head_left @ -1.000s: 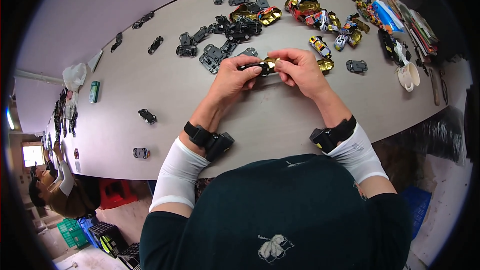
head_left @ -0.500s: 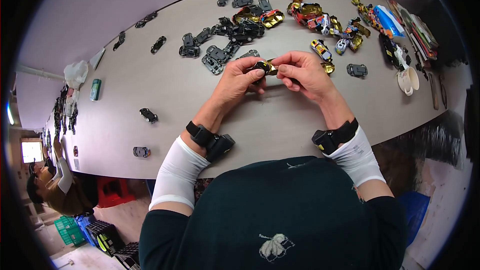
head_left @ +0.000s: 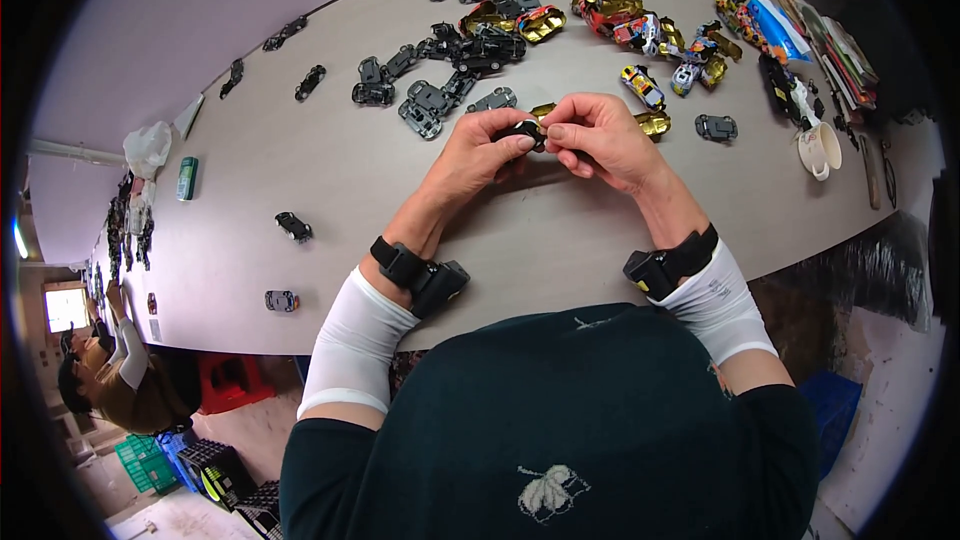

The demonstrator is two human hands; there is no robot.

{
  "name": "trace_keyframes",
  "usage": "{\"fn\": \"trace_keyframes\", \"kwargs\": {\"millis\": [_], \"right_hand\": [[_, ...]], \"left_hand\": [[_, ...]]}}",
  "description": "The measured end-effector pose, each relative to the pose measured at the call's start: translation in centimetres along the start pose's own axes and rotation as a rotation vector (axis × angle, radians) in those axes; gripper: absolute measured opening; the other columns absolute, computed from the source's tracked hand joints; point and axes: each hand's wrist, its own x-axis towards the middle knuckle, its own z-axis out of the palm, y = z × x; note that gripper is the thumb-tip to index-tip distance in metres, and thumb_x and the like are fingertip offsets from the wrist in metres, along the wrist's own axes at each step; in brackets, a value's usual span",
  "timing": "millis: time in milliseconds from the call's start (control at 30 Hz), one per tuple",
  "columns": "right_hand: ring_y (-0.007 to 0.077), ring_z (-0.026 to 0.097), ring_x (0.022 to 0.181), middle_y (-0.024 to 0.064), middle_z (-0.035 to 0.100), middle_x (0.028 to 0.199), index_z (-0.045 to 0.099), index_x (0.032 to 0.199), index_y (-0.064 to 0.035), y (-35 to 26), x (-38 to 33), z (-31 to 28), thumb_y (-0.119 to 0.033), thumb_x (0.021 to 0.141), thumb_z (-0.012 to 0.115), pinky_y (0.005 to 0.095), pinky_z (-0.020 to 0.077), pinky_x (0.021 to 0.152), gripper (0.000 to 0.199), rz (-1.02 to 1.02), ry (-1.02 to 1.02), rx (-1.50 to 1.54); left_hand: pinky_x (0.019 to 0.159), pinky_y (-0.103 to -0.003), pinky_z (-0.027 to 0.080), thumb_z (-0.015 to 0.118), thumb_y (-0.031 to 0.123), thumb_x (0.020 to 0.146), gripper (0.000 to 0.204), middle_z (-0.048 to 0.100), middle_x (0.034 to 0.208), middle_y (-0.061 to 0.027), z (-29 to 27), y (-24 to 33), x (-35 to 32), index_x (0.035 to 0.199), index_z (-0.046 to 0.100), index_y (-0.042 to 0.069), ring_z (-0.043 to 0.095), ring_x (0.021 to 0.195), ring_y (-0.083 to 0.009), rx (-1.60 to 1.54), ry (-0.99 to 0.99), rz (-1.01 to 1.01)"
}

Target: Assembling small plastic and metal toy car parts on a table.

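Note:
A small black toy car part [head_left: 521, 131] is gripped between the thumb and fingers of my left hand [head_left: 468, 153]. My right hand [head_left: 602, 143] is pinched closed against the part's right end; whatever lies between its fingertips is too small to make out. Both hands are raised over the table, nearly touching each other. Just beyond them lie a grey toy car chassis [head_left: 493, 100] and a gold car shell [head_left: 653, 124]. A yellow-and-purple toy car body [head_left: 641, 87] sits farther off, beyond my right hand.
A heap of dark chassis [head_left: 486, 48] and a pile of colourful and gold car bodies [head_left: 640, 32] lie at the back. A white cup [head_left: 820, 150] lies tipped at right. A green can [head_left: 187, 179] stands at left. Another person [head_left: 125, 380] sits far left.
My right fingers have closed in on the black part's end, and the gold-coloured piece seen there before is now hidden. The view has shifted slightly.

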Motion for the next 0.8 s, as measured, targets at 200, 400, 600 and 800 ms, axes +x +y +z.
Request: {"fn": "trace_keyframes", "kwargs": {"millis": [200,400,600,800], "right_hand": [[0.005,0.051,0.051,0.0042,0.058,0.068,0.058,0.084,0.0013,0.3,0.4,0.3,-0.002,0.082,0.059,0.0166,0.0375,0.039,0.004,-0.041,0.06,-0.149],[0.0039,0.048,0.052,0.001,0.056,0.067,0.059,0.085,-0.0008,1.4,1.5,-0.1,-0.001,0.079,0.06,0.0189,0.0379,0.045,0.006,-0.149,0.155,-0.453],[0.0118,0.051,0.068,0.0039,0.057,0.077,0.059,0.104,-0.0017,-0.3,0.4,1.0,-0.003,0.07,0.066,0.0247,0.0435,0.067,0.035,-0.367,-0.048,-0.778],[0.01,0.05,0.062,0.0027,0.056,0.068,0.061,0.097,0.001,-1.3,-0.9,0.5,-0.008,0.066,0.068,0.025,0.0408,0.057,0.033,-0.148,-0.061,-1.077]], "left_hand": [[0.044,-0.015,0.034,0.06,0.013,0.084,0.023,0.061,0.079,0.0012,0.3,-0.1,0.0,0.104,0.06,0.002,0.05,0.057,-0.0041,-0.072,0.035,-0.018],[0.043,-0.015,0.032,0.059,0.013,0.084,0.024,0.059,0.077,0.0009,-0.1,0.3,0.6,0.106,0.059,0.002,0.049,0.055,-0.0037,-0.027,0.063,-0.09],[0.042,-0.016,0.035,0.058,0.012,0.084,0.025,0.059,0.076,-0.0005,0.2,1.7,-0.6,0.107,0.057,0.002,0.051,0.055,-0.0046,-0.193,-0.049,-0.073],[0.056,-0.033,0.044,0.067,0.014,0.072,0.033,0.059,0.075,-0.0087,0.2,0.9,-0.3,0.1,0.056,0.002,0.057,0.063,-0.0265,0.831,0.212,0.371]]}}
